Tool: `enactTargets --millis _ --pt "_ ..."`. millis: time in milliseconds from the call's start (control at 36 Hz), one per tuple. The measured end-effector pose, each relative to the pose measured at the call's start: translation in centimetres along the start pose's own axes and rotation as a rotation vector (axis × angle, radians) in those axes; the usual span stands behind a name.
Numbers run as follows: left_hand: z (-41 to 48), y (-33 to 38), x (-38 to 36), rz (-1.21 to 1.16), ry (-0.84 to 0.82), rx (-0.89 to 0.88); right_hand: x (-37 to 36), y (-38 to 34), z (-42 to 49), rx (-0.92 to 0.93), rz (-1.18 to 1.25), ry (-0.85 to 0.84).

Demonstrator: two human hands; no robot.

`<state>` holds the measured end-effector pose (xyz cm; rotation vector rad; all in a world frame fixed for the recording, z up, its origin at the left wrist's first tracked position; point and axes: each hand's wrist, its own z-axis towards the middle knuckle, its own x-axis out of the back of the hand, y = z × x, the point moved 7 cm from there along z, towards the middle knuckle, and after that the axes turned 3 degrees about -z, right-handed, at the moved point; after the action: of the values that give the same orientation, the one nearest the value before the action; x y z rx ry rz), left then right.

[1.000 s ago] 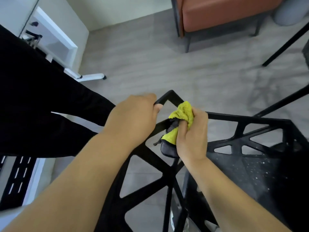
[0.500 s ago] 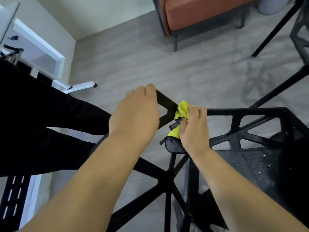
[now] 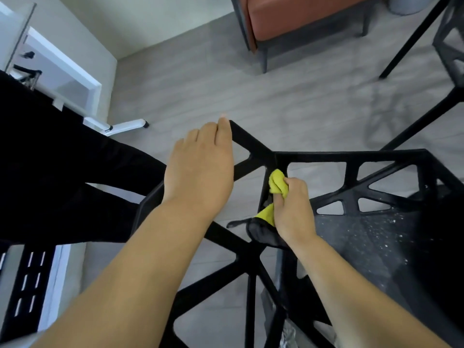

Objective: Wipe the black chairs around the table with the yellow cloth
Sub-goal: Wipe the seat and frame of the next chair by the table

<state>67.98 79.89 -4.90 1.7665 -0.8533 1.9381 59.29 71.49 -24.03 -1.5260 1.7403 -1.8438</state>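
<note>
Left hand (image 3: 200, 169) lies on the black chair's (image 3: 351, 156) top rail beside the backrest corner; its fingertips are hidden, so its grip cannot be told. Right hand (image 3: 293, 209) clutches the bunched yellow cloth (image 3: 276, 183) against a strut just under that corner. The chair's legs are cut off below.

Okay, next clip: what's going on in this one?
A person is wiping a black chair with a yellow cloth. The right hand grips the bunched cloth and presses it against a strut of the frame just below the top corner. The left hand holds the frame's top edge, apparently to steady it. White specks show on the seat.
</note>
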Motion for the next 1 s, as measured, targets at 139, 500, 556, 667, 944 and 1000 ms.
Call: enactTargets --millis 139,500,556,667,944,1000 --pt "-2.8 0.0 0.1 -0.027 0.021 0.023 1.0 -3.6 -3.1 0.157 0.073 -0.059" --pt "-15.8 2.1 -2.0 -0.238 -0.08 0.165 2.0 2.4 -13.6 0.195 -0.235 -0.442" --pt "-17.7 3.0 -2.8 -0.249 -0.111 0.195 3.8 4.1 -15.2 0.189 -0.273 -0.443" --pt "-21.0 5.2 -4.6 -0.315 -0.29 0.24 8.0 6.7 -18.0 0.186 -0.373 -0.415" --pt "-28.8 12.6 -10.3 -0.415 -0.578 0.051 14.7 14.7 -25.4 0.162 -0.681 -0.329" --pt "-30.0 14.0 -11.2 -0.435 -0.625 0.003 14.9 16.3 -26.9 0.112 -0.691 -0.304"
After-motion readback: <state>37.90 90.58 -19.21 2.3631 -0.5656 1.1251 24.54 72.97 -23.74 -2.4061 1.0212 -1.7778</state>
